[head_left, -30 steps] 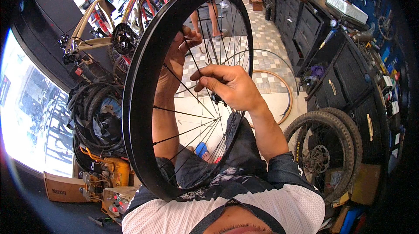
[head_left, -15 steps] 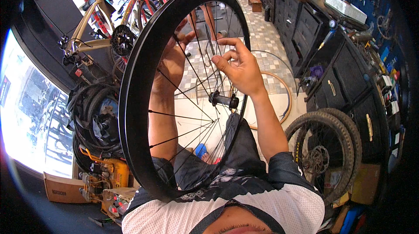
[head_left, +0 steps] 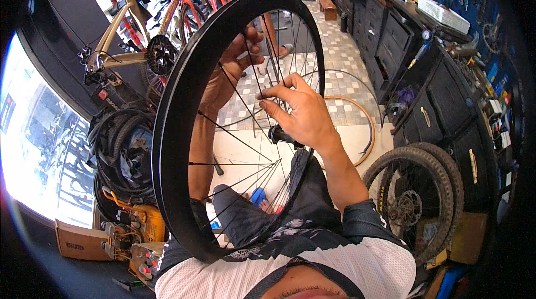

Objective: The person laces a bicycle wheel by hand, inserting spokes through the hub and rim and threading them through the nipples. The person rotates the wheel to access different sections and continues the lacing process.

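Observation:
A black deep-rimmed bicycle wheel (head_left: 173, 131) stands tilted in front of my body, its lower rim against my shirt. Thin black spokes (head_left: 239, 135) run to its black hub (head_left: 282, 135). My right hand (head_left: 304, 110) reaches in from the right, thumb and forefinger pinched on a spoke above the hub. Seen through the wheel, my left hand (head_left: 237, 59) is at the upper left, fingers curled around the same spoke nearer the rim. The rim hides part of this hand, including much of its grip.
Two knobbly-tyred wheels (head_left: 413, 198) lean at the right beside dark drawer cabinets (head_left: 435, 115). A tan-edged tyre (head_left: 368, 131) lies on the floor. Bikes (head_left: 117, 36), bundled black tyres (head_left: 120, 148) and a yellow machine (head_left: 148, 223) stand left. Another person's legs (head_left: 271, 34) show beyond the wheel.
My right hand has moved left and down, its fingers closing on a spoke. My left fingers, spread before, now curl in. The wheel has shifted slightly down and right.

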`<state>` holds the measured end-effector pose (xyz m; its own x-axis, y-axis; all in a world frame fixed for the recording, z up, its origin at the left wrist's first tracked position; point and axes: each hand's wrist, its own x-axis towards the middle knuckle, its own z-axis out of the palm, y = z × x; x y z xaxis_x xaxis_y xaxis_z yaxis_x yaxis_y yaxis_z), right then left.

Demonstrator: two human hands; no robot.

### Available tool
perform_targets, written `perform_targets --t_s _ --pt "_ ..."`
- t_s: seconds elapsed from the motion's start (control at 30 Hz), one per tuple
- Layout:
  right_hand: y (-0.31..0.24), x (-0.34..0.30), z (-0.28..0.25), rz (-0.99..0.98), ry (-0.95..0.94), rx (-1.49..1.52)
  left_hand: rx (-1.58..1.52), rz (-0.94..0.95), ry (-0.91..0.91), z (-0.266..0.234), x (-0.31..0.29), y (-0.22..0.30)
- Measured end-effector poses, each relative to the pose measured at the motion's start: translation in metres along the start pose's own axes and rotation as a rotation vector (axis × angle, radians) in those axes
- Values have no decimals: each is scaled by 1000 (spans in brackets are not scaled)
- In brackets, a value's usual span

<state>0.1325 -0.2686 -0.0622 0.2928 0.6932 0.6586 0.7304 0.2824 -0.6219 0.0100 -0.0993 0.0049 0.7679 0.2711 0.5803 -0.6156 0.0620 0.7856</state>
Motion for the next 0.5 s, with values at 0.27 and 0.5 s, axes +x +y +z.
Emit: perform_targets --t_s 0.27,0.5 --pt "-2 -1 4 -3 25 44 -47 103 137 19 -1 -9" --pt "0 0 2 23 40 35 243 -17 125 25 0 3"
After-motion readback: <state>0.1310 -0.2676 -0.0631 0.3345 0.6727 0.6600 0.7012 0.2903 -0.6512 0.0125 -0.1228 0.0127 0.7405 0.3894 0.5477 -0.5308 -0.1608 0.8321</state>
